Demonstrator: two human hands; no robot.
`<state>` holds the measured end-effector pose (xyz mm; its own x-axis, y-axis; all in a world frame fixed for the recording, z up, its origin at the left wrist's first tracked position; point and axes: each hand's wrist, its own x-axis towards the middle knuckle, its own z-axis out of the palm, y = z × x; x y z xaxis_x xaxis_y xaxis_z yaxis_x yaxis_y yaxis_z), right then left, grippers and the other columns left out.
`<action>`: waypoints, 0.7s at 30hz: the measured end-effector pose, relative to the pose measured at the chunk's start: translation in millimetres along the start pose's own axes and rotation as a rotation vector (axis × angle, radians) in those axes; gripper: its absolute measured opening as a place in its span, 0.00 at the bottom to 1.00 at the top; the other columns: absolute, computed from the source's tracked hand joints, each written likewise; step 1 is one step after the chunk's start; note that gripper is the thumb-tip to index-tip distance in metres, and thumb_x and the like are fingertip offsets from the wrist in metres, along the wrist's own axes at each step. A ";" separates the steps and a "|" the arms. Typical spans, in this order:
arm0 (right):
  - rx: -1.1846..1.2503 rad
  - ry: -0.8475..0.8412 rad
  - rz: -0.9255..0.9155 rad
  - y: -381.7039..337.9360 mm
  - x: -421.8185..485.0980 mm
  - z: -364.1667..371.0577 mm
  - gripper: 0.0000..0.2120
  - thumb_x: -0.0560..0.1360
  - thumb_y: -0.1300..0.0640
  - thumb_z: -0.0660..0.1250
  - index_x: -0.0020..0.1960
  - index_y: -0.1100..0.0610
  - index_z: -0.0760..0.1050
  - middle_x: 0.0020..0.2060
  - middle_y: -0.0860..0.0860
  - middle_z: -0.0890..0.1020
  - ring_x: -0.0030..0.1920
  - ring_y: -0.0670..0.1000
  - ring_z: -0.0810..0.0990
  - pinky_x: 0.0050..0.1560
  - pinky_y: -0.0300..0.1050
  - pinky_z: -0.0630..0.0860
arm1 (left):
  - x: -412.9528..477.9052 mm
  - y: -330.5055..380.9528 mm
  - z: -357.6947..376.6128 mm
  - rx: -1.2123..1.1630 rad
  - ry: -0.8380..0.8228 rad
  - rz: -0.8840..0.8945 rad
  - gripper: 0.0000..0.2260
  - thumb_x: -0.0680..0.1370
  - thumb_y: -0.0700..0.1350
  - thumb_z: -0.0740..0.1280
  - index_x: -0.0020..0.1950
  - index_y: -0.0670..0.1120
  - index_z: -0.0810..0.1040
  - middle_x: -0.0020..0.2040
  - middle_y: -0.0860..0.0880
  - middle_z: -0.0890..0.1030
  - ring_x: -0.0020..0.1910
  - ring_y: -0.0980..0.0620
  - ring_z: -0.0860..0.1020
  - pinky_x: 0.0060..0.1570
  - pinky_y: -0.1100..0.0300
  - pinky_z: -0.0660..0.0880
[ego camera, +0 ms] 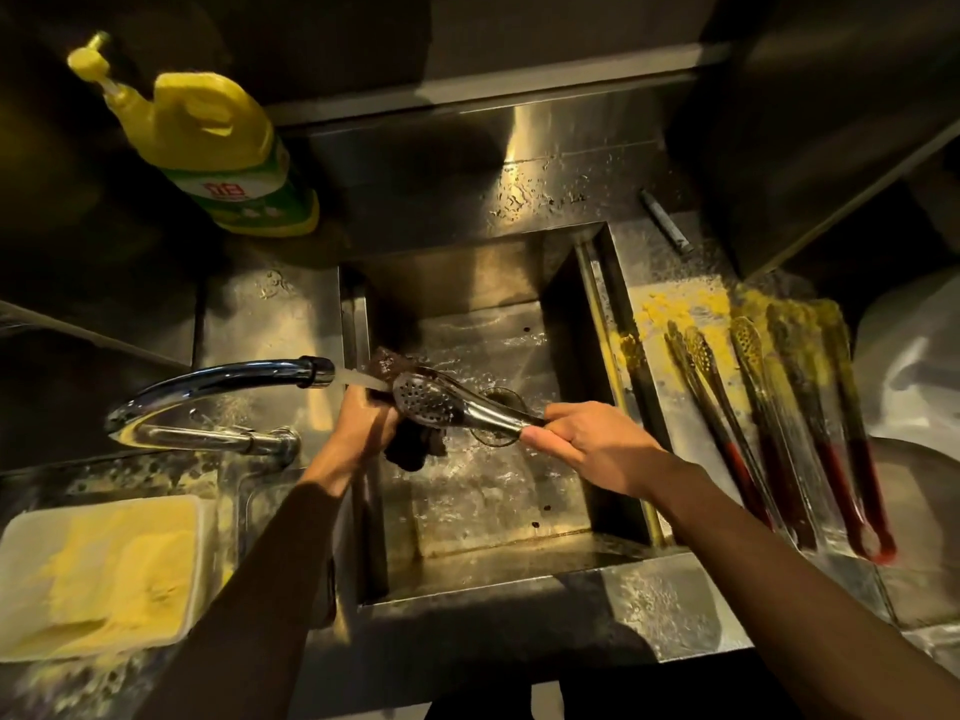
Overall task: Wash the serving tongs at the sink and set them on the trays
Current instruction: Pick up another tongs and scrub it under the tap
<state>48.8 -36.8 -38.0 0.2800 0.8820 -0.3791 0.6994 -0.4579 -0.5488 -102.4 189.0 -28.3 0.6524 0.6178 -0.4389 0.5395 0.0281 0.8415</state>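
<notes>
While water runs, right hand [592, 444] fingers [540, 433] pinch the tongs [457, 402] handle.

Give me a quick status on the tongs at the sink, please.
Right hand grips tongs by handle; left hand scrubs spoon end with dark sponge under running tap. Other tongs lie right of sink. Nothing blocking.

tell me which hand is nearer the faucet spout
Left. The left hand holds a dark scrubber just below the faucet spout; the right hand grips the tongs handle across the sink.
</notes>
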 end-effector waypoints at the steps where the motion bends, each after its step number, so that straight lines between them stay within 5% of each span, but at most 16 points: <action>1: -0.003 0.010 0.000 1.8 1.4 -1.8 0.42 0.75 0.26 0.36 0.39 0.51 0.80 0.39 0.47 0.74 0.39 0.46 0.75 0.43 0.47 0.73 | -0.8 0.8 -0.5 -0.065 0.009 -0.007 0.08 0.78 0.34 0.66 0.44 0.47 0.75 0.41 0.47 0.80 0.41 0.49 0.80 0.39 0.57 0.80; 3: -0.014 0.018 -0.006 0.2 4.2 -2.3 0.40 0.76 0.26 0.38 0.41 0.51 0.81 0.40 0.46 0.73 0.39 0.46 0.75 0.41 0.44 0.70 | -2.7 -0.4 6.7 -0.243 0.050 -0.100 0.03 0.78 0.35 0.66 0.47 0.43 0.76 0.42 0.44 0.80 0.41 0.48 0.81 0.36 0.58 0.80; 7: -0.025 0.009 -0.004 -17.3 7.6 6.5 0.34 0.79 0.32 0.45 0.41 0.53 0.81 0.40 0.43 0.71 0.38 0.42 0.72 0.42 0.43 0.70 | 1.6 -15.3 19.6 -0.632 0.233 -0.450 0.08 0.79 0.42 0.66 0.56 0.41 0.76 0.53 0.42 0.80 0.49 0.47 0.80 0.50 0.53 0.77; 11: 0.055 0.009 0.010 -15.0 8.1 4.9 0.34 0.78 0.31 0.43 0.34 0.53 0.75 0.37 0.47 0.71 0.36 0.47 0.72 0.43 0.49 0.72 | 4.2 -16.4 17.3 -0.379 0.283 -0.307 0.19 0.75 0.38 0.70 0.64 0.39 0.71 0.54 0.41 0.78 0.53 0.43 0.78 0.51 0.49 0.78; 13: 0.073 0.008 0.019 -7.4 6.0 -3.1 0.37 0.76 0.28 0.42 0.34 0.56 0.73 0.36 0.50 0.73 0.36 0.50 0.73 0.42 0.50 0.72 | 4.8 -9.6 12.1 -0.140 0.251 -0.170 0.06 0.75 0.34 0.69 0.49 0.41 0.75 0.43 0.46 0.77 0.46 0.47 0.77 0.46 0.54 0.76; 15: 0.015 -0.012 0.018 -1.5 2.6 -13.7 0.38 0.75 0.27 0.41 0.35 0.55 0.75 0.36 0.50 0.73 0.37 0.49 0.74 0.42 0.48 0.72 | 0.6 -0.5 8.4 -0.021 0.178 -0.039 0.11 0.76 0.33 0.67 0.40 0.48 0.75 0.39 0.48 0.78 0.41 0.50 0.78 0.43 0.55 0.78; 18: -0.042 0.042 0.044 13.0 -7.0 -18.4 0.36 0.74 0.27 0.39 0.33 0.50 0.75 0.36 0.47 0.72 0.35 0.45 0.72 0.39 0.45 0.68 | -7.8 0.3 9.3 -0.246 0.200 -0.067 0.04 0.76 0.41 0.71 0.49 0.49 0.79 0.46 0.47 0.82 0.48 0.47 0.81 0.51 0.50 0.79; 21: -0.024 0.234 0.116 25.1 -21.9 -11.5 0.37 0.75 0.29 0.41 0.39 0.51 0.80 0.38 0.48 0.74 0.35 0.47 0.73 0.38 0.49 0.73 | -17.5 0.4 21.7 -0.532 0.151 -0.196 0.08 0.78 0.51 0.67 0.54 0.50 0.81 0.51 0.53 0.85 0.55 0.52 0.82 0.62 0.51 0.75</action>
<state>67.7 -66.3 -34.8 0.5021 0.8267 -0.2541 0.6683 -0.5573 -0.4927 -102.0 161.1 -27.1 0.4631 0.6655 -0.5854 0.2754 0.5197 0.8087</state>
